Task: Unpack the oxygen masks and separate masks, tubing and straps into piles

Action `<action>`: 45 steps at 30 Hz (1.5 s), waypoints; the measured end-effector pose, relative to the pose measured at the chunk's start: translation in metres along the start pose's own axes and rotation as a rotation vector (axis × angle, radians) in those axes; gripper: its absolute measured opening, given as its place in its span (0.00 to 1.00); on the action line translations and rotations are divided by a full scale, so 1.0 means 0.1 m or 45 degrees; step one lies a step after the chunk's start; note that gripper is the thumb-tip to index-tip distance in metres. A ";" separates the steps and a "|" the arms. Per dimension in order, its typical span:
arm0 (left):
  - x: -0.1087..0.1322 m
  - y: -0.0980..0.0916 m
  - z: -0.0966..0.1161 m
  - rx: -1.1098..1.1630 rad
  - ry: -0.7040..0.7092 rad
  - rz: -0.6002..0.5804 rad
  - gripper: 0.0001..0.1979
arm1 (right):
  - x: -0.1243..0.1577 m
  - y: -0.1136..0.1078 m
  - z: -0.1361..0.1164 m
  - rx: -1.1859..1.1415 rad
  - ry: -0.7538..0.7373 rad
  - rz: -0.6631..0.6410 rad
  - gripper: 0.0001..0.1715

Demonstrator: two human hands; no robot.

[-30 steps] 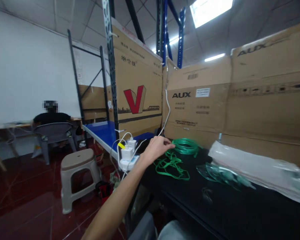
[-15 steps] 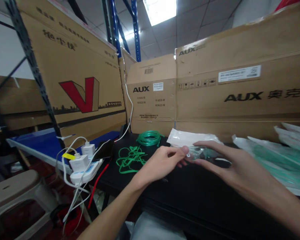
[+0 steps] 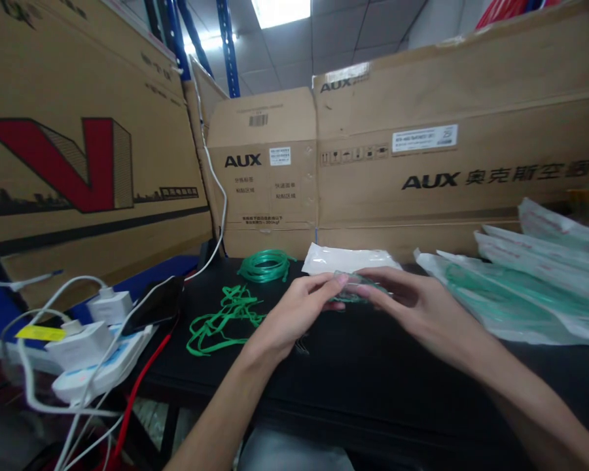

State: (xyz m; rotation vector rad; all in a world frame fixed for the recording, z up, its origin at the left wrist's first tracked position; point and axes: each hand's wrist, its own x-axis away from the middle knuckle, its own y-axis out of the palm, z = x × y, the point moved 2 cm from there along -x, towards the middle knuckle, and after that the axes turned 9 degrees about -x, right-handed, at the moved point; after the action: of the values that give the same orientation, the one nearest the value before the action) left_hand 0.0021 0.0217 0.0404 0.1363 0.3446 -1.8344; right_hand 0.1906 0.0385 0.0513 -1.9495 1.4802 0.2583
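Between my two hands, above the black table (image 3: 353, 366), is a small clear plastic packet (image 3: 352, 288) with a greenish tint; its contents cannot be made out. My left hand (image 3: 307, 301) pinches its near left end between thumb and fingers. On the other side my right hand (image 3: 402, 291) grips it, thumb in front and fingers behind. A white plastic mailer (image 3: 346, 257) lies flat just behind the packet. Left of my hands are a coil of green tubing (image 3: 266, 266) and a loose tangle of flat green strips (image 3: 224, 320).
Clear bags with green tubing (image 3: 510, 288) are stacked at the right. Cardboard panels (image 3: 373, 209) wall off the back. At the left edge, a white power strip (image 3: 103, 366) carries plugs and cables beside a black phone-like device (image 3: 154, 304).
The view has swung to the right and closer to the table. My right hand has come nearer to my left, and its fingers now cover more of the packet.
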 end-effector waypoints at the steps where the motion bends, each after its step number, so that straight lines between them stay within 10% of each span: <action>1: 0.01 -0.02 0.02 0.031 -0.019 -0.020 0.16 | 0.00 -0.01 -0.01 -0.021 -0.010 -0.017 0.25; 18: 0.01 -0.05 -0.11 -0.258 -0.017 -0.076 0.16 | -0.05 0.12 0.18 -0.331 0.102 -0.305 0.24; 27: -0.01 0.00 -0.14 -0.469 0.155 0.022 0.13 | -0.06 0.14 0.19 -0.212 0.042 -0.140 0.19; 34: 0.05 -0.01 0.03 -0.766 0.321 0.493 0.06 | -0.07 0.14 0.11 -0.054 -0.049 0.066 0.17; 45: 0.03 0.09 0.01 -0.906 0.348 0.431 0.07 | -0.05 0.11 0.15 0.037 -0.049 0.130 0.22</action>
State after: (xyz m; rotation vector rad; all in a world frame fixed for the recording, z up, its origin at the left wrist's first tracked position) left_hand 0.0095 0.0162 0.0393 -0.0498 1.0746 -1.2721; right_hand 0.1825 0.0502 0.0382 -1.8389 1.5520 0.3159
